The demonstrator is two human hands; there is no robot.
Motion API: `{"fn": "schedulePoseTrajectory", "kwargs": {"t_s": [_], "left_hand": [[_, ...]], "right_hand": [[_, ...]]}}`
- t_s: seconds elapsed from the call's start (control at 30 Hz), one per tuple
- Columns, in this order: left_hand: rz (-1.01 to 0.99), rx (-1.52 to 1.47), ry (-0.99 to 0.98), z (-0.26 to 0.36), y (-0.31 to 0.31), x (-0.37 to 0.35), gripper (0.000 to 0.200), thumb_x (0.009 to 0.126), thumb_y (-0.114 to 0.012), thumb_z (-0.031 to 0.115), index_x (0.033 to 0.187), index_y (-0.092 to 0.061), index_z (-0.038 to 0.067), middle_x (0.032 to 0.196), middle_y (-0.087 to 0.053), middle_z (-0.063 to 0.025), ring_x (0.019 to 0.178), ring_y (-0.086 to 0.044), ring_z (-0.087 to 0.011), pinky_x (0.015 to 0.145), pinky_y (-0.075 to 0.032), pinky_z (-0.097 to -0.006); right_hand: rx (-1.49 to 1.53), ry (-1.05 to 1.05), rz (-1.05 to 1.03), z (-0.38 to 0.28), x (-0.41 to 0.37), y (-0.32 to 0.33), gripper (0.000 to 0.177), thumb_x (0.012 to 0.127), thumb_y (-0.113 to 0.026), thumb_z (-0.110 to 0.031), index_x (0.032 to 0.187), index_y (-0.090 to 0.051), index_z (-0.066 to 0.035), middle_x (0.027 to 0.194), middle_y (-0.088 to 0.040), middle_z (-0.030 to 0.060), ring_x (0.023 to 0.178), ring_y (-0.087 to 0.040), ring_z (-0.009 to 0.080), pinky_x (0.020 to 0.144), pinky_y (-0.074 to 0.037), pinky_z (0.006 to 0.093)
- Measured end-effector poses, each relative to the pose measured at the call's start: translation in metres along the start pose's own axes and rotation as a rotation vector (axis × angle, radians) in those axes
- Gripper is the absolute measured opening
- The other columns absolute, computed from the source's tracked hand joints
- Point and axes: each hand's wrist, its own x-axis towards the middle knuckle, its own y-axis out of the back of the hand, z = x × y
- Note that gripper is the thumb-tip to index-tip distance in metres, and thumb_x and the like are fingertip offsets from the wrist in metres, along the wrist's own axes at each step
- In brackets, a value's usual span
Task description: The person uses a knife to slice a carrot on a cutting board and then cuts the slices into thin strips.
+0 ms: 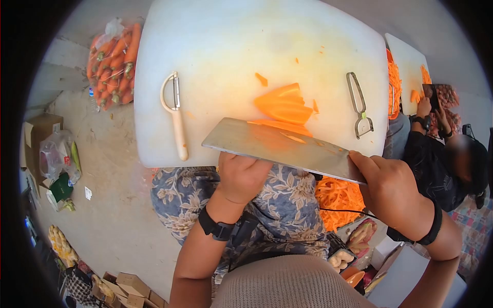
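Note:
My right hand (393,182) is closed round the handle end of a cleaver (277,146). Its broad blade lies tilted across the near edge of a white cutting board (221,61), with orange bits stuck to it. Against the near side of the blade is my left hand (242,177), its fingers curled and partly hidden behind the metal; what they hold, if anything, cannot be seen. Just beyond the blade, thin carrot slices (285,102) lie fanned in a stack, with small scraps around them. A wooden-handled peeler (177,118) rests at the left, a metal peeler (359,105) at the right.
A bag of carrots (115,66) sits left of the board. Shredded carrot (339,200) is heaped below its right side. At the right, another person (447,159) works at a second board (405,66). Cardboard boxes (133,287) stand on the floor at lower left.

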Motion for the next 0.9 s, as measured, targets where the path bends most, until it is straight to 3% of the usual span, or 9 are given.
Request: {"fn": "schedulePoseTrajectory", "kwargs": {"t_s": [0.4, 0.57, 0.9], "left_hand": [[-0.002, -0.017, 0.022, 0.000, 0.001, 0.001, 0.030, 0.061, -0.068, -0.001, 0.089, -0.075, 0.002, 0.097, -0.069, -0.0066, 0.099, -0.062, -0.0276, 0.091, -0.051, -0.0387], [-0.001, -0.029, 0.040, 0.000, 0.003, 0.003, 0.028, 0.061, -0.069, -0.001, 0.088, -0.075, 0.002, 0.096, -0.069, -0.0061, 0.100, -0.062, -0.0273, 0.092, -0.051, -0.0391], [0.030, -0.087, 0.040, 0.001, 0.002, 0.008, 0.021, 0.069, -0.076, 0.000, 0.090, -0.075, 0.001, 0.094, -0.070, -0.0104, 0.091, -0.065, -0.0288, 0.085, -0.052, -0.0380]], "right_hand": [[0.039, 0.010, -0.027, 0.003, 0.009, 0.000, 0.023, 0.082, -0.062, -0.006, 0.104, -0.062, 0.001, 0.063, -0.058, 0.0111, 0.052, -0.060, 0.0281, 0.048, -0.048, 0.0380], [0.006, -0.038, -0.051, -0.005, 0.013, 0.003, 0.015, 0.080, -0.062, -0.005, 0.094, -0.060, -0.001, 0.064, -0.059, 0.0121, 0.052, -0.060, 0.0296, 0.049, -0.049, 0.0389], [0.106, 0.020, -0.110, 0.008, 0.054, -0.018, 0.013, 0.075, -0.062, -0.003, 0.088, -0.057, -0.004, 0.066, -0.061, 0.0141, 0.060, -0.063, 0.0318, 0.054, -0.051, 0.0407]]}}
